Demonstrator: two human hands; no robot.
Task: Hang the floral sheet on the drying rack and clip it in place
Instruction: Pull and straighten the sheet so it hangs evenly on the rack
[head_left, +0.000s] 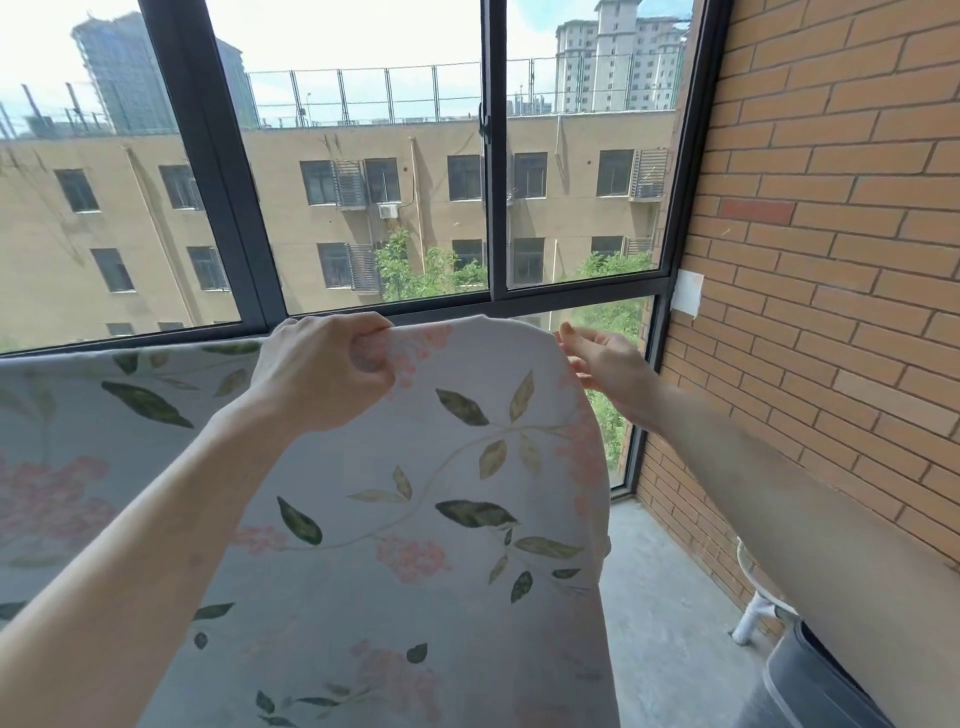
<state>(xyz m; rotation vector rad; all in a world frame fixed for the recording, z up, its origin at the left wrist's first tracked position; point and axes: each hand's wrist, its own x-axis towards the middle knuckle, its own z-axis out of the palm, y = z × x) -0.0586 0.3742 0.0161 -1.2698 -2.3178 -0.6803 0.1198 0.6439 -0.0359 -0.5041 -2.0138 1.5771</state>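
Head view looks down along our two bare arms toward a big dark-framed window (493, 156) and a brick wall (831, 234) on the right. Our left hand (322, 374) is curled tight on the top edge of the floral sheet (415, 493), with the fingers folded under and a bunch of the cloth pinched against the thumb. Our right hand (602, 364) sits at the sheet's upper right corner, just beside the cloth edge; its fingers (571, 338) are fairly straight and spread, touching or almost touching the hem, and we cannot tell whether they actually pinch it.

The sheet is pale with green leaves and pink flower clusters. It hangs in front of us from about the level of the window sill, draped downward and running off to the left side of the picture. Whatever bar holds it up is hidden under the fabric, so we cannot see the rack itself there.

Beyond the glass we see a tan apartment block, some trees and taller towers. A small white paper (687, 293) is stuck on the brick wall near the window frame. Low on the right, against the wall, stand a white tube leg (753, 618) and a dark round bin (815, 686) on the grey concrete floor (670, 597).
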